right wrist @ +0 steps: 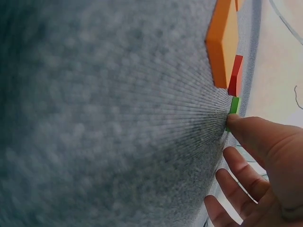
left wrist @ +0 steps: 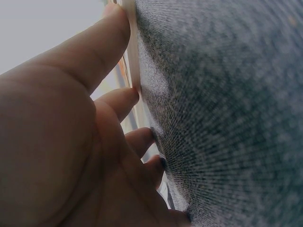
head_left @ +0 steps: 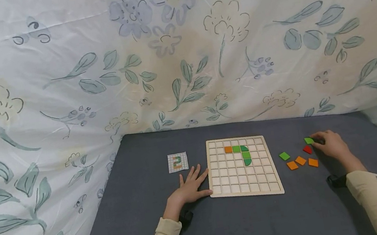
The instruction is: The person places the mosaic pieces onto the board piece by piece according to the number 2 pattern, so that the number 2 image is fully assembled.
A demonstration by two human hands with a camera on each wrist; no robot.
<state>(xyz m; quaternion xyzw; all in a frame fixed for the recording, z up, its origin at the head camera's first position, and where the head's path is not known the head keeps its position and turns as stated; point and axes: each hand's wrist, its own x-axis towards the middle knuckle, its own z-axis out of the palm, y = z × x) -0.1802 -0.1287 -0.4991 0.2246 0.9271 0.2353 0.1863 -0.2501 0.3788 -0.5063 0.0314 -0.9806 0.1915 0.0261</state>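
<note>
A wooden grid board (head_left: pixel 223 177) lies on the dark table. In it, an orange square (head_left: pixel 228 149), green squares (head_left: pixel 236 149) and green rounded pieces (head_left: pixel 248 162) form a hooked shape. My left hand (head_left: pixel 188 190) rests spread and flat beside the board, thumb and index fingertips at its left edge. Off to the right, my right hand (head_left: pixel 334 146) pinches a green square tile (head_left: pixel 308 140) down at the table; the right wrist view shows the thumb (right wrist: pixel 251 130) against the tile's edge. A red tile (head_left: pixel 307 150) lies just in front of that one.
Between the board and my right hand lie another green tile (head_left: pixel 284 156) and several orange tiles (head_left: pixel 300 160). A small printed card (head_left: pixel 177 162) with a coloured grid pattern sits left of the board. Flowered cloth (head_left: pixel 184 93) hangs behind the table.
</note>
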